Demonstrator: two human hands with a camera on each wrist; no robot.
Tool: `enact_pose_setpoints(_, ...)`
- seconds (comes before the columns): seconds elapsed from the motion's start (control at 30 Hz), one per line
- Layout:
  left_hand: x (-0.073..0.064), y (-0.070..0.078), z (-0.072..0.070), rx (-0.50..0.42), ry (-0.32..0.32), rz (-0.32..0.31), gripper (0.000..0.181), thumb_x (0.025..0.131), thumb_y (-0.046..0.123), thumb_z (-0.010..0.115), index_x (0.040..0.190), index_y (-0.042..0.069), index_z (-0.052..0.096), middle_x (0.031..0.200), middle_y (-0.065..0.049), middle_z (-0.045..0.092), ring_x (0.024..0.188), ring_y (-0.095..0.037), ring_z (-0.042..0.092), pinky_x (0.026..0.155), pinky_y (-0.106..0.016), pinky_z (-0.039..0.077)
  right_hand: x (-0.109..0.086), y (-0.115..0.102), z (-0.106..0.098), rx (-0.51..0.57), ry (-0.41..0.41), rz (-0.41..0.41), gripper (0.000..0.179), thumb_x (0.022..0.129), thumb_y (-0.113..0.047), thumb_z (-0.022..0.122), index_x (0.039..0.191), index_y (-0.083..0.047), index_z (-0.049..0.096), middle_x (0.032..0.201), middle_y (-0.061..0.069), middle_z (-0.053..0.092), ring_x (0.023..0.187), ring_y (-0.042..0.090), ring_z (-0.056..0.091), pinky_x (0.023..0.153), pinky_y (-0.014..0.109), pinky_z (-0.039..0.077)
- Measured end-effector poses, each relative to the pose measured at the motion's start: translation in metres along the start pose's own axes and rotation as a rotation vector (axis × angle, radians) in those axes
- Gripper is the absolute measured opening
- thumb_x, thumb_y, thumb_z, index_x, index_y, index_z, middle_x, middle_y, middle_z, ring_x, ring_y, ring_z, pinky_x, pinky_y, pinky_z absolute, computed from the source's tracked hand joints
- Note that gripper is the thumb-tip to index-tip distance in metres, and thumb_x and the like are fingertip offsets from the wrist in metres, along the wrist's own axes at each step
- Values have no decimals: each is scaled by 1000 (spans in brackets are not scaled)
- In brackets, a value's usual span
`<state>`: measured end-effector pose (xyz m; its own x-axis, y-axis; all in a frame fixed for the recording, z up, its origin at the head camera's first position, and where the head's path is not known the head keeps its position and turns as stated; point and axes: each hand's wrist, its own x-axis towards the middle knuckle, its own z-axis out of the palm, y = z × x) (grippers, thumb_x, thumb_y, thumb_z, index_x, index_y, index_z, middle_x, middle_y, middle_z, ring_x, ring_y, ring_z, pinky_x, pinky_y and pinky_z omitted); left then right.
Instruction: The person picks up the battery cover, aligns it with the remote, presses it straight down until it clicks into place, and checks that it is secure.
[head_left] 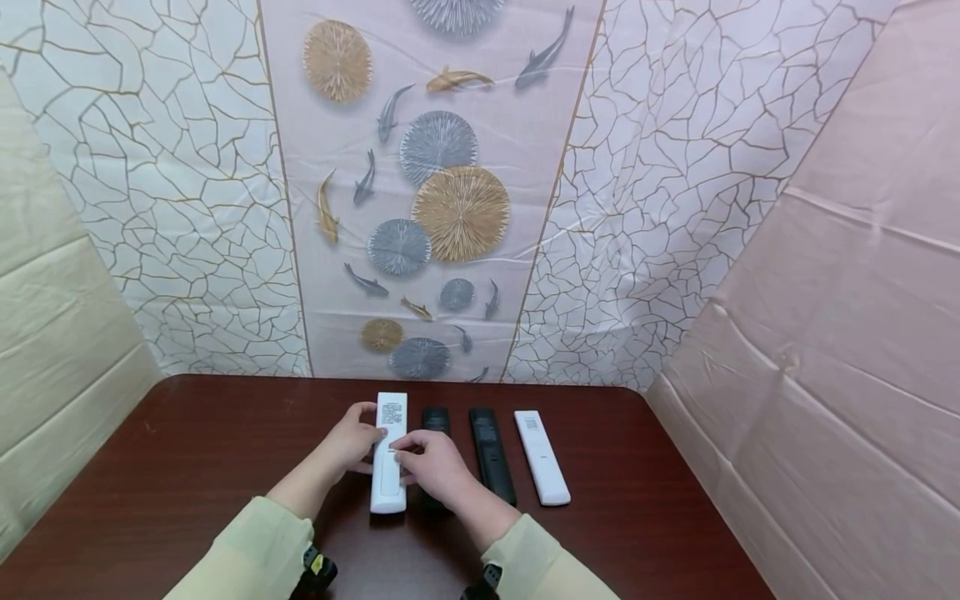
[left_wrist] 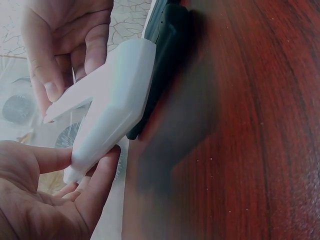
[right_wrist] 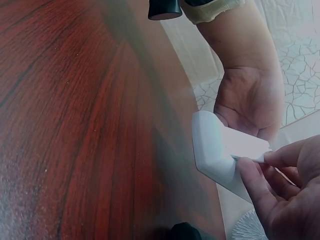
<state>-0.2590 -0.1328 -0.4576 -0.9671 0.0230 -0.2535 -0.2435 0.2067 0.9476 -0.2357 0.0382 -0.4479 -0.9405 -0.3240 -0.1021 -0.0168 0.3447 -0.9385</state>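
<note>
A white remote control (head_left: 392,412), back side up with a printed label near its far end, is held above the table. My left hand (head_left: 352,440) grips it by its far part, thumb on the back and fingers beneath. Between thumb and fingers, my right hand (head_left: 433,463) pinches the end of the battery cover (left_wrist: 72,97). In the left wrist view that cover slants away from the remote's body (left_wrist: 112,117), apart at the pinched end and meeting it at the near end. The inside of the compartment is mostly hidden.
Right of the held remote, two black remotes (head_left: 491,454) and another white remote (head_left: 542,458) lie in a row on the dark red-brown table (head_left: 247,433). One black remote is partly covered by my right hand. Patterned cloth (head_left: 420,292) hangs behind the table.
</note>
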Motion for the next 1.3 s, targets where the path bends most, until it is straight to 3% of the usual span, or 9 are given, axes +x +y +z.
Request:
enact_pose_setpoints(0.2,0,0,1,-2,1,-3,54,101,8,51,148,5,25,120,-29,54,86,-29,65,63,-45,59,0,2,-1,-26,-6,-16,12,96,-9,65,103,-8,74,90,3,65,70,16,66,66,38,60)
enact_pose_setpoints(0.47,-5,7,2,12,-4,-9,54,102,9,51,148,6,25,122,-28,54,88,-30,64,63,-44,59,1,4,-3,-187,37,-21,8,96,-17,67,99,-17,74,94,-3,64,64,16,59,55,31,53)
enact_pose_setpoints(0.73,-7,9,2,15,-4,0,54,102,9,52,149,6,25,121,-28,54,87,-29,65,63,-44,59,2,5,-1,-195,53,-29,4,95,-17,68,96,-17,72,91,-4,62,64,16,56,54,31,51)
enact_pose_setpoints(0.83,-7,8,2,14,-7,-4,54,102,10,52,149,5,24,122,-29,54,88,-29,65,63,-44,59,2,5,-1,-180,68,-15,9,94,-18,70,102,-14,68,88,-1,60,61,17,55,52,31,50)
enact_pose_setpoints(0.97,-8,8,0,13,-8,-16,55,103,11,51,150,5,23,124,-29,54,90,-30,65,64,-44,59,5,7,-1,-118,68,17,31,92,-20,72,120,-12,59,87,3,57,60,19,56,54,34,53)
enact_pose_setpoints(1.13,-10,8,-3,19,-8,-25,55,103,13,51,151,7,23,125,-27,55,92,-30,65,65,-45,59,10,12,-2,25,-14,42,53,94,-20,70,141,-10,47,96,7,61,71,19,65,63,39,58)
enact_pose_setpoints(1.3,-12,5,-6,18,-2,-33,56,103,14,52,151,9,23,124,-26,57,91,-29,66,65,-44,59,12,13,-4,134,-84,74,58,95,-18,68,146,-10,42,102,11,61,78,22,67,69,42,59)
